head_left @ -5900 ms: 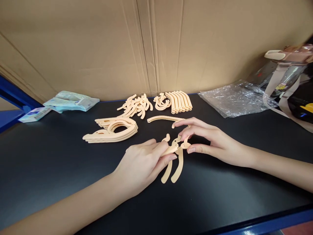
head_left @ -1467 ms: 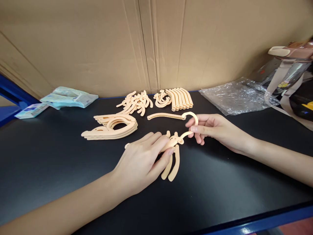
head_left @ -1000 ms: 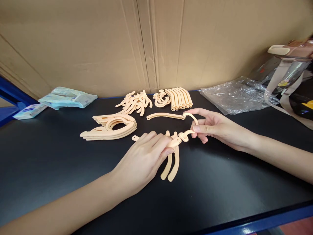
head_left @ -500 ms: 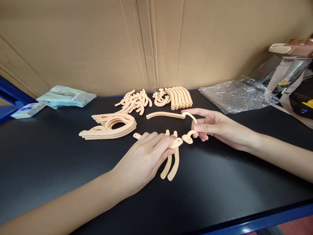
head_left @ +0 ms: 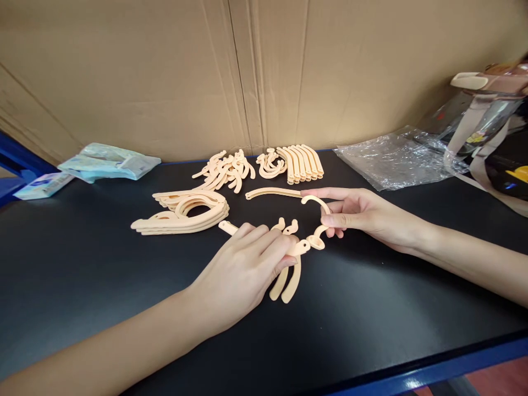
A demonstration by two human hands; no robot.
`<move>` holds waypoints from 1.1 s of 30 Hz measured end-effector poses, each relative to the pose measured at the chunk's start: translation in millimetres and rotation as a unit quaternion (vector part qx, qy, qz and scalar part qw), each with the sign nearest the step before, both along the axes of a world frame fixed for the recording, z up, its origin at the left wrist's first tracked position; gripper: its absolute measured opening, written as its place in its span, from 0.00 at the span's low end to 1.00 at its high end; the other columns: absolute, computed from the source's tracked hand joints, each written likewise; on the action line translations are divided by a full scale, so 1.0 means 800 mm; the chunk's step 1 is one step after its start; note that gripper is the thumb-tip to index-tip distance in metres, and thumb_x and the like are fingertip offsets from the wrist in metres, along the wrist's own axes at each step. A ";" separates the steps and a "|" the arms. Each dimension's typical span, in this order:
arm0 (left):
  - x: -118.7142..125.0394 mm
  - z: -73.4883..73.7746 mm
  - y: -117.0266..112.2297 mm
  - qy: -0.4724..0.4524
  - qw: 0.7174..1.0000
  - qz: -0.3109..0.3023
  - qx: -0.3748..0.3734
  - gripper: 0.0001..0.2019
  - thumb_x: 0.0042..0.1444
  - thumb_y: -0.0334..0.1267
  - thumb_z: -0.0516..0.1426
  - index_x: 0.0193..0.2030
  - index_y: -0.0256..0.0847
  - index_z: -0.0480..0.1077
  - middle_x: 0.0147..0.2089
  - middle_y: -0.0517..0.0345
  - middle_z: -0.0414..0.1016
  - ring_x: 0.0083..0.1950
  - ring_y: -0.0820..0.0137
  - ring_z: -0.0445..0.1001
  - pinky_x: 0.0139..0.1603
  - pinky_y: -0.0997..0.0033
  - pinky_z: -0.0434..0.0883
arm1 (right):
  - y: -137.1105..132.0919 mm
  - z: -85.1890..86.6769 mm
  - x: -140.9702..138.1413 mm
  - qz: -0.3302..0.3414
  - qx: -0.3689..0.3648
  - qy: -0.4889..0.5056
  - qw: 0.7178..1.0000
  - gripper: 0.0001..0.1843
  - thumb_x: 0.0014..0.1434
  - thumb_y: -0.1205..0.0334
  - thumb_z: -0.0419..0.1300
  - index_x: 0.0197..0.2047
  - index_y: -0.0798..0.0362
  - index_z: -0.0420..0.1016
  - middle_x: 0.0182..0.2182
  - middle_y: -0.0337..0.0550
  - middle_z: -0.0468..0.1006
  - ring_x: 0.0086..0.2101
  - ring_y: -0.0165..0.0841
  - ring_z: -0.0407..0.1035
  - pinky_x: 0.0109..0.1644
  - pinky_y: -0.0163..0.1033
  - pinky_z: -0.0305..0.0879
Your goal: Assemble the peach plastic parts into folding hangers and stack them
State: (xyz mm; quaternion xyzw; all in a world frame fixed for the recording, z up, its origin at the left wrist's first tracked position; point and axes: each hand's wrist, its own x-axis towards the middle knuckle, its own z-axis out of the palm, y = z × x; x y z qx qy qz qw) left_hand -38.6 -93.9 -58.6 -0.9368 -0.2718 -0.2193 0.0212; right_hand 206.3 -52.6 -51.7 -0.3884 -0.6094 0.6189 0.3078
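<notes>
My left hand (head_left: 243,269) is closed around a cream plastic hanger arm (head_left: 300,248), whose holed end sticks out past the fingertips. Pinched between the fingers of my right hand (head_left: 358,217) is a curved hanger hook (head_left: 325,208). The hook's round base (head_left: 315,242) is at the arm's holed end; I cannot tell whether they are joined. Below my left fingers lie two curved strips (head_left: 292,283), partly hidden by that hand. A single hanger arm (head_left: 272,191) lies behind, its right end by my right index fingertip.
Folded hangers (head_left: 185,224) are stacked at left. Behind are a heap of curved strips (head_left: 225,170), several hooks (head_left: 270,169) and a row of hanger arms (head_left: 299,164). A clear plastic bag (head_left: 391,159), a strapped bottle (head_left: 487,113) and tissue packs (head_left: 109,164) stand near the cardboard wall (head_left: 124,71).
My right hand has moved the hook slightly down and left, its base now lower against the arm's end. In my left hand the arm's holed end has shifted down and right.
</notes>
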 end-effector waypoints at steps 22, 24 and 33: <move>-0.001 -0.001 0.002 -0.002 0.999 0.027 -0.036 0.10 0.69 0.32 0.43 0.38 0.39 0.62 0.32 0.60 0.69 0.29 0.70 0.60 0.32 0.69 0.58 | 0.003 -0.005 0.005 -0.028 0.016 0.009 0.999 0.30 0.58 0.55 0.67 0.62 0.47 0.67 0.28 0.35 0.75 0.27 0.26 0.62 0.33 0.35 0.59; 0.000 0.000 0.002 -0.006 0.999 0.021 -0.047 0.09 0.69 0.32 0.43 0.38 0.39 0.61 0.32 0.60 0.68 0.29 0.70 0.59 0.32 0.69 0.57 | 0.000 -0.003 0.003 -0.021 0.014 0.012 1.000 0.30 0.58 0.56 0.67 0.62 0.47 0.67 0.27 0.35 0.75 0.27 0.26 0.62 0.33 0.34 0.59; 0.002 0.001 0.004 -0.013 0.997 0.009 -0.081 0.11 0.69 0.33 0.42 0.35 0.41 0.58 0.33 0.60 0.68 0.30 0.71 0.61 0.33 0.70 0.59 | -0.002 -0.005 -0.001 -0.002 0.025 0.001 1.000 0.29 0.57 0.56 0.67 0.60 0.47 0.67 0.28 0.36 0.75 0.31 0.29 0.69 0.33 0.35 0.58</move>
